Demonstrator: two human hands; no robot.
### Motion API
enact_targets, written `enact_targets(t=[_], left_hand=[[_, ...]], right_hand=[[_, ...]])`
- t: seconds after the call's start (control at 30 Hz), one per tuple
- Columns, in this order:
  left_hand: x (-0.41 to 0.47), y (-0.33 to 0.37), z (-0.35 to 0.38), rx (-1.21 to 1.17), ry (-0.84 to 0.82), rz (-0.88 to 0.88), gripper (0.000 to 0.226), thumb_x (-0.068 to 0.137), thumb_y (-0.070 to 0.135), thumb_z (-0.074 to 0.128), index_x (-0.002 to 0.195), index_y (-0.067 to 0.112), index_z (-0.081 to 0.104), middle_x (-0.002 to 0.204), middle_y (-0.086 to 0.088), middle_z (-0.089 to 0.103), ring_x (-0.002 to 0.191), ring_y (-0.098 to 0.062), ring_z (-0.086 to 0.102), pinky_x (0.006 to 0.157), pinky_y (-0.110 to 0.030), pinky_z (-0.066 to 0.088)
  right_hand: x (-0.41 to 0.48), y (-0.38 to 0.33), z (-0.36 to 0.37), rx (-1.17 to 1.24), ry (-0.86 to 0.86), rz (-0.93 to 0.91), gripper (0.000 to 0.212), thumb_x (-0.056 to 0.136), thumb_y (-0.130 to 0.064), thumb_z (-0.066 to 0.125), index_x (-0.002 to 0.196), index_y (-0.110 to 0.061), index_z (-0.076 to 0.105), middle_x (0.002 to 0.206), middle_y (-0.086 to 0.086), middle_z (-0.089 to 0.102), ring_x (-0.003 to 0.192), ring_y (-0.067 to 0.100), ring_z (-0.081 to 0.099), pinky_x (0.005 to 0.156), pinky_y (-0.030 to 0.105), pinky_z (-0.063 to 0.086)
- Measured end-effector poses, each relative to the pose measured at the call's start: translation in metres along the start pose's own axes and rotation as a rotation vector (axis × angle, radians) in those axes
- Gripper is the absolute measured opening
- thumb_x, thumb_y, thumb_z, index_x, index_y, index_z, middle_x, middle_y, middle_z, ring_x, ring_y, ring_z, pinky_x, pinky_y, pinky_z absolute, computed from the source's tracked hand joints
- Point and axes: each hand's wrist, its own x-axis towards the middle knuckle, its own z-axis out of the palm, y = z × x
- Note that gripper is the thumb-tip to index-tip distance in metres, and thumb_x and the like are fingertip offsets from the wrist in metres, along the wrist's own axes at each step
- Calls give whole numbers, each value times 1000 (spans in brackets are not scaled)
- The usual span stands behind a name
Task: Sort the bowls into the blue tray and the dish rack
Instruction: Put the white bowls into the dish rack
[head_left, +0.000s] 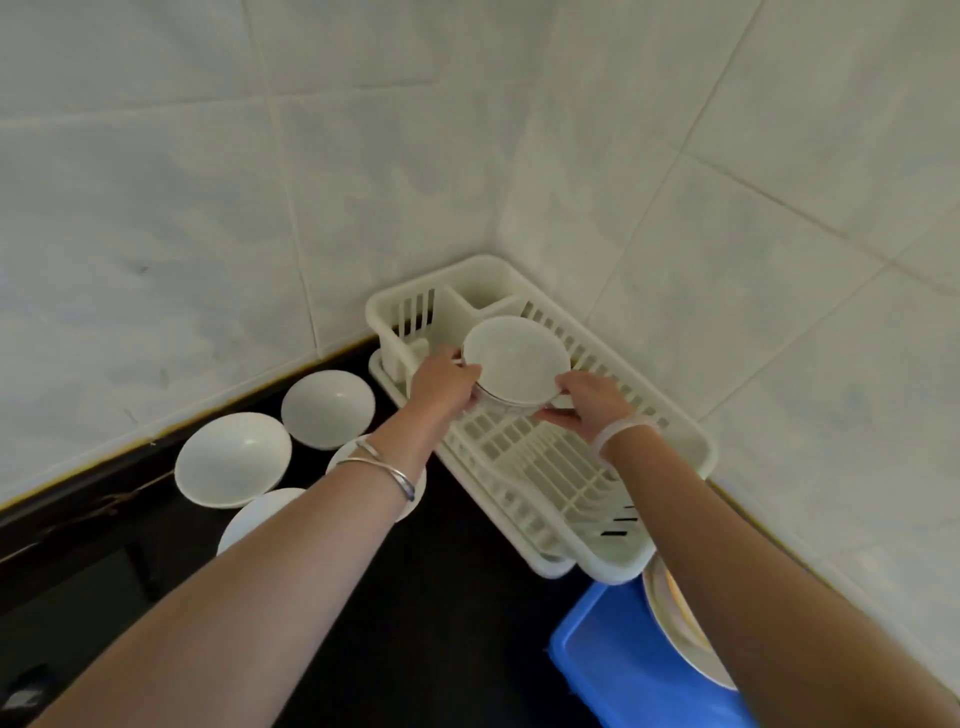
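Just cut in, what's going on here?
A person holds a bowl with both the left hand and the right hand, over the far end of the dish rack. Four more bowls sit on the counter to its left. The blue tray holds a dish, mostly hidden by the right arm.

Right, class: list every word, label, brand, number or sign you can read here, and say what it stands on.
No text can be read anywhere: the held bowl, the loose bowls, the dish rack, the blue tray and the wall tiles show no writing.
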Motion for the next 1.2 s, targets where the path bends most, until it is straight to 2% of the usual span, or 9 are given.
enact_targets(t=[0.13,0.33,0.5,0.7,0.83,1.0,1.07,1.13,1.2], left_hand=[[34,-7,17,66,-73,-57,37,89,4,46,126,2,50,103,-11,53,91,-27,54,90,-48,52],[70,-16,33,111,-70,-81,36,90,3,44,124,2,52,101,-12,53,90,-28,53,91,-53,50],[85,-24,41,65,-55,-139,34,92,3,43,125,2,49,103,-12,50,85,-28,53,92,-51,50],[92,-30,45,-42,-34,-129,39,93,0,41,131,6,45,122,-17,52,81,-24,53,65,-34,51],[94,-33,48,-64,-16,-125,40,93,0,41,133,7,45,112,-15,52,65,-16,50,64,-31,50],[89,-30,50,-113,-21,-133,39,92,6,45,131,8,46,108,-13,52,77,-22,54,64,-29,49],[86,-30,52,-117,2,-125,40,91,8,47,131,7,47,117,-16,56,95,-29,57,73,-34,51],[84,-31,53,-84,51,-115,41,89,8,47,129,5,49,123,-18,57,106,-33,56,87,-38,51],[80,-31,52,-55,82,-100,39,87,7,46,126,3,52,117,-17,58,99,-29,55,81,-35,49]], right_hand=[[31,5,-3,-23,38,65,8,93,-7,48,89,-4,55,96,6,54,87,31,64,64,37,56],[60,16,1,105,79,112,29,96,-14,48,123,-4,49,114,10,50,110,35,55,51,31,53],[76,20,4,164,127,104,38,96,-23,49,129,-6,47,131,14,50,111,36,55,76,38,54],[82,26,9,216,138,56,18,95,-25,48,109,-14,51,106,6,52,92,24,55,70,33,54],[82,30,12,206,110,6,15,96,-29,47,106,-19,48,90,-6,52,81,13,53,62,26,52],[79,36,13,35,77,-79,17,98,-36,40,107,-24,48,102,-2,51,100,23,53,91,39,50],[75,38,14,-90,108,-127,34,98,-38,36,123,-19,50,118,6,51,113,28,51,102,47,43],[69,38,17,-145,145,-138,46,99,-39,34,135,-13,45,132,12,49,121,31,48,105,50,40],[64,38,17,-158,160,-128,47,99,-38,33,136,-10,44,137,14,47,124,33,47,105,51,39]])
